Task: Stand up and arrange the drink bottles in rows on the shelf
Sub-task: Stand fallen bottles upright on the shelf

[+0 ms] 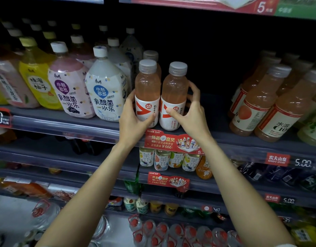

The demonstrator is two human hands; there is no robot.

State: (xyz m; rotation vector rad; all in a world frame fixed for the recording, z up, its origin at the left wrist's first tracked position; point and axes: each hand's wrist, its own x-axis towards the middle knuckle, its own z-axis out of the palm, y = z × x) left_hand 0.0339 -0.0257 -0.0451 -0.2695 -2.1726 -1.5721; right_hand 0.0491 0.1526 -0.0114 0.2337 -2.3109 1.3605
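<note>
Left hand (134, 120) grips one pink bottle (148, 91), right hand (191, 114) its neighbour (173, 97) (full, rigid, slick plastic, likely hefty), label-height hold suits.

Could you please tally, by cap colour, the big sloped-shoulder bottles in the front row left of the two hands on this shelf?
White caps: 2, the purple-label bottle and the blue-label bottle.
Yellow caps: 1, the yellow bottle.
Total: 3; a pink-tea bottle at the left edge has its cap out of view, so it is not counted.
</note>
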